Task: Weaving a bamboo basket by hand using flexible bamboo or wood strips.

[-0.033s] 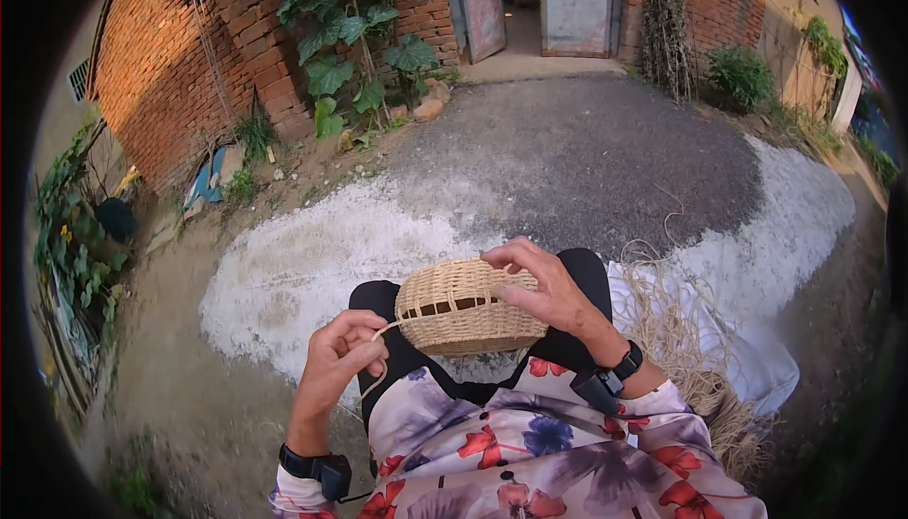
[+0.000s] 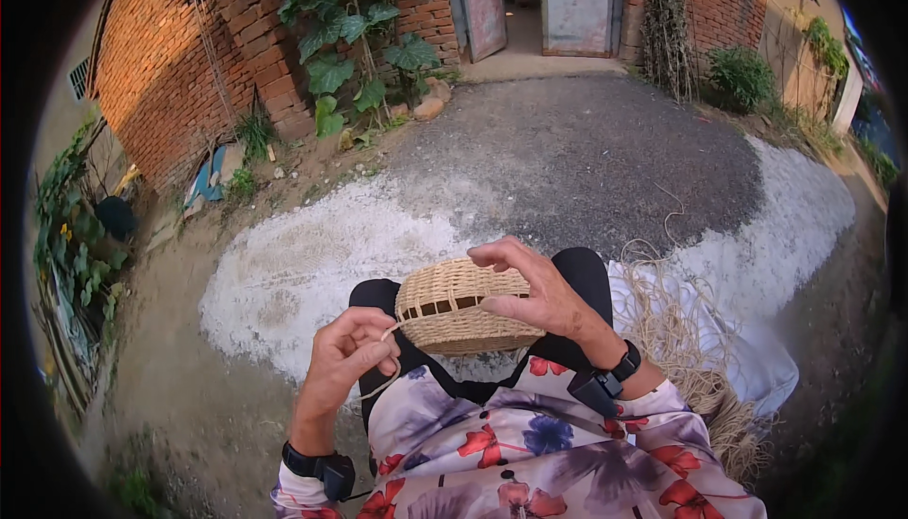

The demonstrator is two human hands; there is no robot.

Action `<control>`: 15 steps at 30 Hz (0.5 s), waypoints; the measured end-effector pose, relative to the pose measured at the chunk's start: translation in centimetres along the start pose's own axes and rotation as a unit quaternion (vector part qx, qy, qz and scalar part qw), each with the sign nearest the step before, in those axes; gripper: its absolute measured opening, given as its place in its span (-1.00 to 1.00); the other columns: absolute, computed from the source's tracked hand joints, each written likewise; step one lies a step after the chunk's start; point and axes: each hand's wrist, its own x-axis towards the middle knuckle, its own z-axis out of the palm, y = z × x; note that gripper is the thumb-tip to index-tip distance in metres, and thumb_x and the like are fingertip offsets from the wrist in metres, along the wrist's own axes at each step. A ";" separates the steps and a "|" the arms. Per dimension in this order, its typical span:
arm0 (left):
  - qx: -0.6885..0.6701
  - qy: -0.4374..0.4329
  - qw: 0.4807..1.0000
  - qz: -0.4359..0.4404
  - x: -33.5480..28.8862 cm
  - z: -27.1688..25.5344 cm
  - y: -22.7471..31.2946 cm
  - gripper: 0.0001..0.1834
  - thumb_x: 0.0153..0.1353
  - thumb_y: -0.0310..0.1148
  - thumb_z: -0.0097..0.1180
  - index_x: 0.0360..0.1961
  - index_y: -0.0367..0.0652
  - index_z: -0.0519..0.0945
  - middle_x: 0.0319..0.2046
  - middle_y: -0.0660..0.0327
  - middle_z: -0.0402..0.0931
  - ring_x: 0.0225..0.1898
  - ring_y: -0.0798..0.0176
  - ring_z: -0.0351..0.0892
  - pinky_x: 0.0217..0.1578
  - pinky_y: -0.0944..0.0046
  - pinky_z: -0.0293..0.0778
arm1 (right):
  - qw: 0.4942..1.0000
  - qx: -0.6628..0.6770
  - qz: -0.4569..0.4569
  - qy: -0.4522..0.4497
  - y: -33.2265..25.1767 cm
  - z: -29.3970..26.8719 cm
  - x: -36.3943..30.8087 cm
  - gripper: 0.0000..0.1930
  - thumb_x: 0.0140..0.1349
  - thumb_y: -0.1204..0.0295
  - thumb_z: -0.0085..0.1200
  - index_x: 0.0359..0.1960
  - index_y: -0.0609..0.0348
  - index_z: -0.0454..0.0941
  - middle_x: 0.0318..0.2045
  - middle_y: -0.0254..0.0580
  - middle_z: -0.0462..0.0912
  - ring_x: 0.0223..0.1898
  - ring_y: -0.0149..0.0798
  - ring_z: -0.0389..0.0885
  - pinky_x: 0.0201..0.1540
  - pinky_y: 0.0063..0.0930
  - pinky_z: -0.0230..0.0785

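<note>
A pale woven straw basket lies between my knees, its weave broken by a slot-like dark gap crossed by upright strands. At its left end, my left hand has its fingers closed on a thin straw cord. The cord runs to the basket's left side, and its loose tail hangs below the hand. Over the basket's right part, my right hand holds its thumb and fingers apart. The thumb is by the gap and the fingertips are near the far rim; whether they touch the weave I cannot tell.
A tangled heap of straw cord lies on a white sheet to my right. One loose strand reaches onto the grey ground ahead. Beyond stand a brick wall, a leafy climbing plant and a partly open metal door.
My right hand has shifted slightly left over the basket, with its fingers spread wider. My left hand has moved a little to the right with the cord.
</note>
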 end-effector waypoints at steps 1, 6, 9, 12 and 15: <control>-0.098 -0.040 0.992 0.065 0.2 1.5 0.8 -0.72 0.24 -0.52 0.19 -0.02 -0.24 0.54 -0.34 0.20 0.60 -0.43 0.40 0.61 -0.38 0.41 0.55 | 1.000 0.000 -0.003 -0.005 -1.5 1.4 0.5 -0.58 0.16 0.38 0.12 0.09 0.12 0.51 -0.19 -0.18 0.60 -0.02 -0.11 0.57 0.05 -0.21 0.41; -0.222 -0.038 0.971 0.079 2.8 5.0 -0.2 -0.73 0.29 -0.48 0.15 0.00 -0.26 0.49 -0.24 0.12 0.61 -0.30 0.34 0.64 -0.22 0.39 0.57 | 0.955 0.256 0.137 -0.066 -3.3 5.8 -1.4 -0.57 0.22 0.49 0.19 0.14 0.21 0.45 -0.27 -0.19 0.67 -0.19 -0.31 0.65 -0.07 -0.49 0.45; -0.275 -0.011 0.960 0.049 4.1 5.7 -1.6 -0.74 0.31 -0.46 0.15 -0.02 -0.27 0.46 -0.21 0.09 0.63 -0.23 0.32 0.65 -0.15 0.38 0.57 | 0.968 0.214 0.123 0.043 -1.8 4.5 -2.6 -0.69 0.24 0.55 0.19 0.03 0.22 0.54 -0.29 -0.19 0.68 -0.27 -0.41 0.64 -0.17 -0.59 0.43; -0.250 0.013 0.967 0.037 4.9 6.6 -3.1 -0.74 0.34 -0.43 0.12 0.01 -0.25 0.47 -0.21 0.10 0.64 -0.30 0.34 0.66 -0.22 0.39 0.58 | 0.996 -0.031 0.030 0.081 -1.6 3.9 -2.5 -0.85 0.21 0.55 0.20 -0.18 0.25 0.62 -0.38 -0.16 0.65 -0.38 -0.28 0.64 -0.30 -0.48 0.45; -0.069 0.078 0.994 0.027 6.1 6.3 -4.5 -0.69 0.32 -0.41 0.13 0.06 -0.21 0.47 -0.26 0.09 0.65 -0.40 0.30 0.67 -0.33 0.34 0.59 | 0.989 -0.107 0.037 0.092 0.1 3.9 -2.6 -0.93 0.19 0.55 0.18 -0.30 0.26 0.61 -0.44 -0.09 0.63 -0.43 -0.12 0.63 -0.37 -0.36 0.43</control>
